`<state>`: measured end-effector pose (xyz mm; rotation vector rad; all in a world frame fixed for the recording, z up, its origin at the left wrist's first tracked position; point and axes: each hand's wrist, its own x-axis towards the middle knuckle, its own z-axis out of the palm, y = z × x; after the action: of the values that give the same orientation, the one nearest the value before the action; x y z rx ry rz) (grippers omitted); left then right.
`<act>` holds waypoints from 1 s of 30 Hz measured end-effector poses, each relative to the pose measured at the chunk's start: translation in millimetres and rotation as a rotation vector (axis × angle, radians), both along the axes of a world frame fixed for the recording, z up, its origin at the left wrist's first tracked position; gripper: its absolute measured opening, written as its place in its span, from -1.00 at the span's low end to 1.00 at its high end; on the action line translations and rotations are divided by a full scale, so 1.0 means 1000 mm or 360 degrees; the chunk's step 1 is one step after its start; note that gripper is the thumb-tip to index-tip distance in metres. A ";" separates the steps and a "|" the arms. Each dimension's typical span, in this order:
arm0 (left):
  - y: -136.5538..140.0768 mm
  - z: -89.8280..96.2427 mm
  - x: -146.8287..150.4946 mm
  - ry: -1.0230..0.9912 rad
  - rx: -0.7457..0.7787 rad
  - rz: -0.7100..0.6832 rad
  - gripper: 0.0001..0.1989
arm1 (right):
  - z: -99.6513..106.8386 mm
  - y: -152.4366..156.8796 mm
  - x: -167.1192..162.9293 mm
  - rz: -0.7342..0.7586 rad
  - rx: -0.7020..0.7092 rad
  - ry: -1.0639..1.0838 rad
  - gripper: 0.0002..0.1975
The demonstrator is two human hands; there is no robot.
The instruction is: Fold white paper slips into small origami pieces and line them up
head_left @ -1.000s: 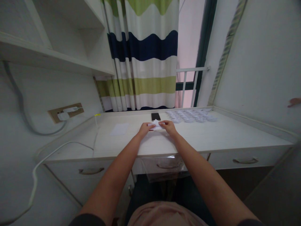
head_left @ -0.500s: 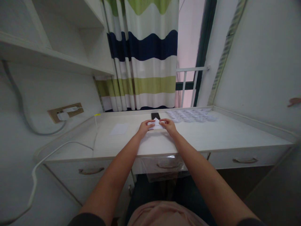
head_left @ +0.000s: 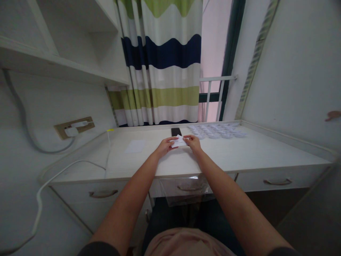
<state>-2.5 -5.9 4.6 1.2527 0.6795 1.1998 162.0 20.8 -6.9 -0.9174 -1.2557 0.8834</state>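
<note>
A small piece of folded white paper [head_left: 179, 142] is held between my two hands, just above the desk. My left hand [head_left: 165, 146] pinches its left side, thumb and fingers closed on it. On the other side, my right hand [head_left: 193, 143] grips the right part near the top. The paper has a pointed upper edge and crease lines; its lower edge is tilted slightly. Right behind it lies a black phone-like slab [head_left: 176, 132]. Flat white paper sheets [head_left: 135, 146] lie to the left of my left hand.
Several rows of folded white paper pieces [head_left: 217, 131] stand at the back right of the white desk [head_left: 255, 151]. A clear plastic sheet [head_left: 183, 192] hangs over the front drawer. A white cable [head_left: 39, 199] runs along the left, below a wall socket [head_left: 74, 127].
The folded paper has turned a little, its left side lower and its tip less centred. My left fingers have shifted on it, and my right hand has moved slightly.
</note>
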 end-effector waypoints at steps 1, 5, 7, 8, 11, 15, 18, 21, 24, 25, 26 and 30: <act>0.000 -0.001 0.001 0.0031 0.0007 0.0023 -0.76 | 0.000 0.000 0.000 0.0003 0.0031 -0.0030 -0.67; 0.002 -0.003 0.002 0.0255 0.0101 0.0258 -0.77 | 0.001 -0.004 -0.005 0.0117 0.0122 -0.0142 -0.71; 0.002 -0.004 0.002 0.0394 0.0224 0.0398 -0.77 | 0.001 -0.007 -0.007 0.0213 0.0093 -0.0147 -0.68; 0.002 -0.003 0.001 0.0457 0.0288 0.0447 -0.78 | 0.002 -0.009 -0.009 0.0260 0.0061 -0.0139 -0.66; 0.000 -0.001 0.001 0.0592 0.0431 0.0493 -0.80 | 0.001 -0.012 -0.011 0.0357 -0.0047 -0.0140 -0.62; -0.002 0.003 0.000 0.0683 0.0544 0.0487 -0.84 | 0.001 -0.012 -0.009 0.0409 -0.0095 -0.0149 -0.68; -0.002 0.003 0.000 0.0694 0.0551 0.0500 -0.83 | 0.001 -0.010 -0.007 0.0463 -0.0135 -0.0064 -0.71; 0.001 0.003 -0.001 0.0658 0.0539 0.0522 -0.82 | 0.002 -0.009 -0.006 0.0480 -0.0237 0.0073 -0.71; 0.004 0.002 -0.003 0.0541 0.0437 0.0545 -0.77 | 0.004 -0.008 -0.004 0.0569 -0.0288 0.0181 -0.74; 0.004 0.002 -0.004 0.0487 0.0382 0.0538 -0.75 | 0.004 -0.008 -0.003 0.0617 -0.0290 0.0203 -0.76; 0.004 0.002 -0.005 0.0426 0.0326 0.0517 -0.72 | 0.004 -0.008 -0.003 0.0660 -0.0286 0.0219 -0.78; 0.001 0.005 -0.009 0.0141 0.0171 0.0324 -0.68 | 0.005 -0.007 0.000 0.0676 -0.0237 0.0276 -0.81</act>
<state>-11.8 -4.6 9.4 1.3572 0.8324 1.3687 161.9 13.6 -2.0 -0.6795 -1.2658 1.3772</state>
